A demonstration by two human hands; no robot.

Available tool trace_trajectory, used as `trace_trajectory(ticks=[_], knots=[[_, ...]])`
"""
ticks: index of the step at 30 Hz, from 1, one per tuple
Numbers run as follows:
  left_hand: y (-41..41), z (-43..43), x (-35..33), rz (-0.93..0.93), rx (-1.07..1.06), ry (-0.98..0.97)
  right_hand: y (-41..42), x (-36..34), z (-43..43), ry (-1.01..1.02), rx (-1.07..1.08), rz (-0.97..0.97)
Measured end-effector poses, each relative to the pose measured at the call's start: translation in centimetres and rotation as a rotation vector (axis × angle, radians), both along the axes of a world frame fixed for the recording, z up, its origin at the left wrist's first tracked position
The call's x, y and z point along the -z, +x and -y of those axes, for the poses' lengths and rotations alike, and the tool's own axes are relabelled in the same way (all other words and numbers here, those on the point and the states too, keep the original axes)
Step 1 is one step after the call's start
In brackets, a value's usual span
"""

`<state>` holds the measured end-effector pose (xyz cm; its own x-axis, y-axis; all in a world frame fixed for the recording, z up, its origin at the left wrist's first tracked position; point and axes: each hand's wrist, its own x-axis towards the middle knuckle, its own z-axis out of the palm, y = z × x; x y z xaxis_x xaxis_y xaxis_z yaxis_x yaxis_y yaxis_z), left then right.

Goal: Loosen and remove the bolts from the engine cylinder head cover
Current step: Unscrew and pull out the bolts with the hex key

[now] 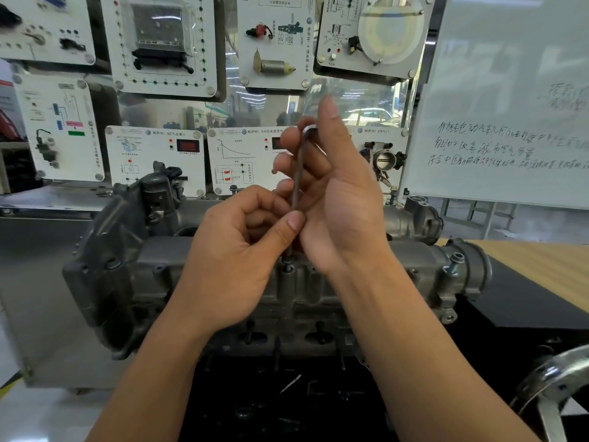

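one hex key, left hand, right hand gripping, one bolt beneath

Both bare forearms rise from the lower edge and converge at centre. The left hand curls its fingers, thumb pressing the lower shaft of a hex key. The right hand stands upright, thumb raised, fingers apparently hooked round the key's upper bend.
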<state>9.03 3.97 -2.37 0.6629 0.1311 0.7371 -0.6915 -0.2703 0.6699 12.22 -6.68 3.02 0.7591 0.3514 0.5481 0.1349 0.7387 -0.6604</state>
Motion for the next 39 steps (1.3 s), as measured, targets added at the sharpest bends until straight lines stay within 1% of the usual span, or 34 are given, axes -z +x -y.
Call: trace_trajectory(ticks=[4,9,12,15,19,21,25,29,32,34,36,39], knots=[[-0.09,0.06,-0.06,0.0,-0.003,0.01,0.03,-0.24,0.02,-0.03,0.006,-0.034],[-0.48,0.27,-0.23,0.045,0.011,0.086,-0.07,-0.49,0.22,-0.13,0.087,-0.032],[-0.58,0.35,-0.26,0.061,0.011,0.083,0.1,-0.39,0.28,-0.144,0.168,-0.027],[-0.45,0.44,-0.25,0.055,0.003,0.045,0.08,-0.28,0.33,-0.122,0.254,0.058],[-0.37,0.52,-0.24,0.046,0.02,0.017,-0.41,-0.22,0.0,-0.099,0.376,0.255],[-0.4,0.54,-0.28,0.048,0.025,0.022,-0.6,-0.23,-0.12,-0.124,0.338,0.27],[-0.43,0.4,-0.27,0.035,0.037,-0.005,-0.4,-0.46,0.28,-0.156,0.114,0.216],[-0.19,0.04,-0.04,0.029,0.03,0.016,0.11,-0.54,0.73,-0.151,-0.009,0.205],[-0.03,0.04,0.06,0.039,0.037,-0.001,0.13,-0.61,0.71,-0.168,0.035,0.214],[-0.02,0.12,0.04,0.042,0.045,-0.014,0.07,-0.5,0.58,-0.169,0.149,0.257],[-0.04,0.21,0.0,0.047,0.048,-0.016,-0.01,-0.28,0.46,-0.127,0.23,0.302],[-0.04,0.31,-0.03,0.052,0.056,-0.024,-0.06,-0.06,0.43,-0.094,0.246,0.323]])
